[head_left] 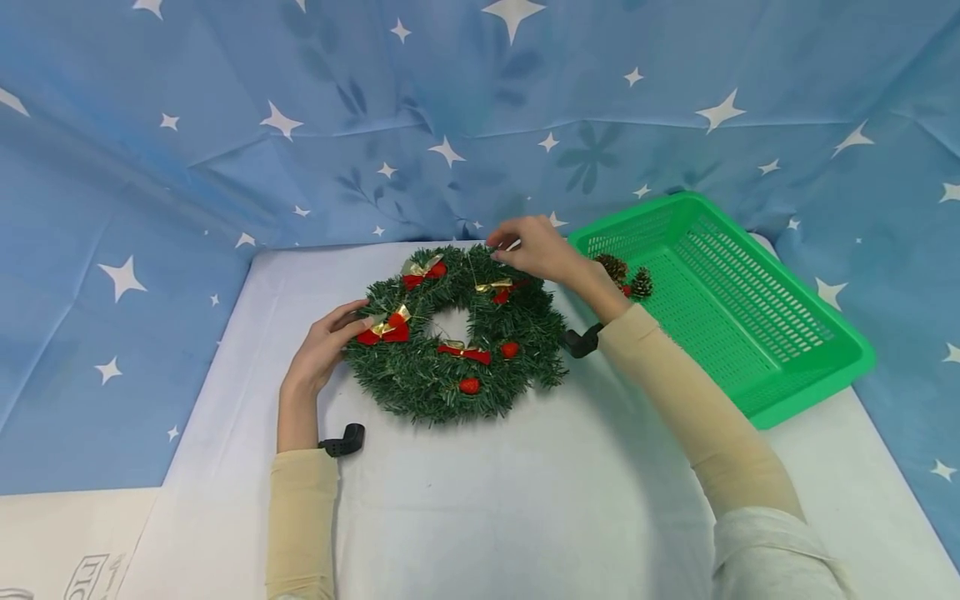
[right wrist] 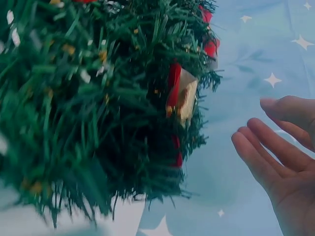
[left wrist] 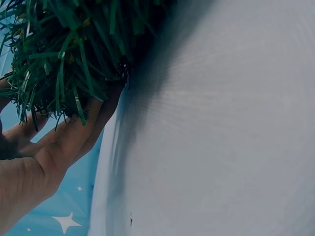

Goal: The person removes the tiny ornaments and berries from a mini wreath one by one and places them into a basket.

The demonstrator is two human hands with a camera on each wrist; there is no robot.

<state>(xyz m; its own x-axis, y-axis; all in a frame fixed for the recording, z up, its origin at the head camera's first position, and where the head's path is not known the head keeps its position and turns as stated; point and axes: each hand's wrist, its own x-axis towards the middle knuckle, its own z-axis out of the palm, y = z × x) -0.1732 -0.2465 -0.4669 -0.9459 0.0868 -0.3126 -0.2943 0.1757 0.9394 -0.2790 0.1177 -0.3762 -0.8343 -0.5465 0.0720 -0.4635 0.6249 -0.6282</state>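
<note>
A green artificial wreath (head_left: 450,400), trimmed with red-and-gold bows and red berry-like ornaments, is at the table's middle. My left hand (head_left: 318,350) holds its left side, thumb near a red bow (head_left: 384,333). In the left wrist view, the fingers (left wrist: 74,135) reach under the green sprigs. My right hand (head_left: 540,250) hovers at the wreath's upper right, close above another bow (head_left: 498,289). The right wrist view shows its fingers (right wrist: 268,147) loosely bent, apart from the sprigs and with nothing between them.
A green plastic basket (head_left: 817,392) stands at the right on the white-covered table (head_left: 487,500). Brown pinecones (head_left: 641,283) lie in its left end, partly behind my right forearm. A blue star-patterned cloth (head_left: 450,100) hangs behind the table and along its sides.
</note>
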